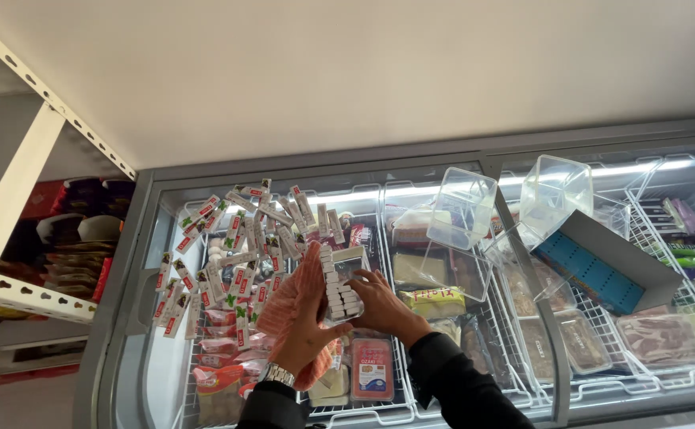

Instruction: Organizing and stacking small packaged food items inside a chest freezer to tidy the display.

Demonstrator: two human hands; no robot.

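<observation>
- I see both hands pressed around a short stack of small white slim packets with red-and-green ends, held on edge just above the sliding glass lid of the grey chest freezer.
- The stack looks light, I judge, but loose: many thin, smooth packets side by side, likely to fan out or slip if the squeeze slackens. I would hold it across its two end faces and keep even pressure, rather than pinching the middle.
- My left hand, with a metal wristwatch at the cuff, stands upright with the palm flat against the stack's left side, fingers extended and close together, not curled shut.
- My right hand comes in from the right, fingers half curled and their tips touching the stack's right side; it clamps with the left rather than closing round anything.
- Both forearms in dark sleeves rise from the bottom edge and converge on the stack.
- Many more identical packets lie scattered flat on the glass to the left and above, near the hands.
- Clear plastic tubs sit further right on the glass, well apart.
</observation>
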